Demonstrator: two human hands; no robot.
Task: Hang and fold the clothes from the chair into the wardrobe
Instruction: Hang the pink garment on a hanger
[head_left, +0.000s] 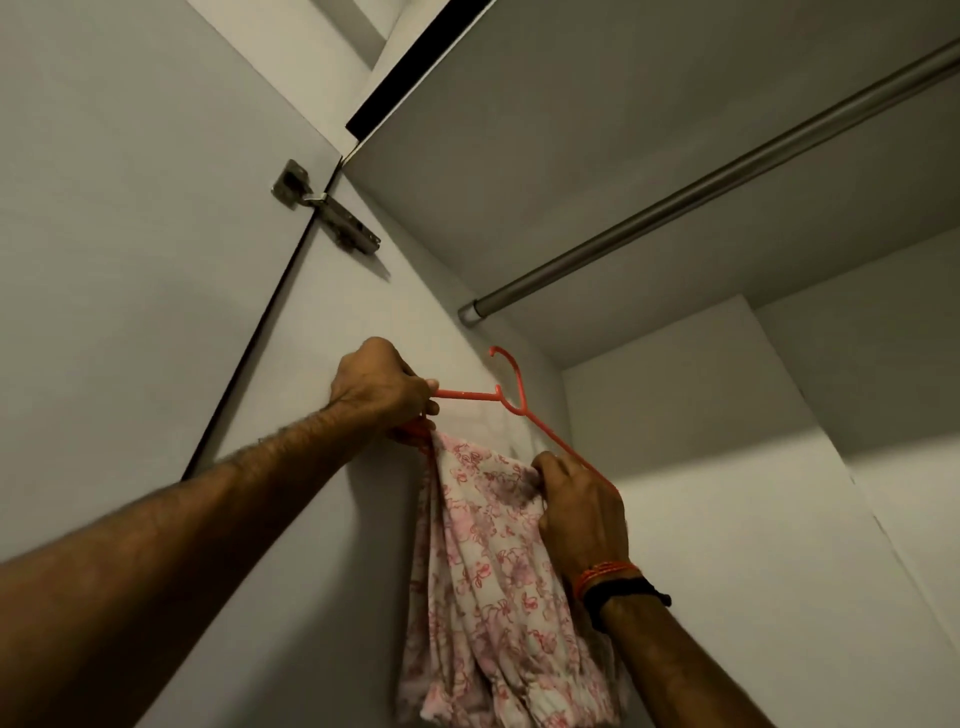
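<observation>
Hanger (524, 410) w/ cloth (483, 561) held below rod (727, 176): left hand (382, 387) grips one end, right hand (582, 512) pinches arm and cloth, keeping hook free.

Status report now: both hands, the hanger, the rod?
Left hand grips orange hanger; right hand grips hanger and floral garment. Hook below rod, not yet on. Nothing between.

We find no readable text, no label, brand, number or sign anywhere, none on the wardrobe panels, the hanger or the floral garment
</observation>
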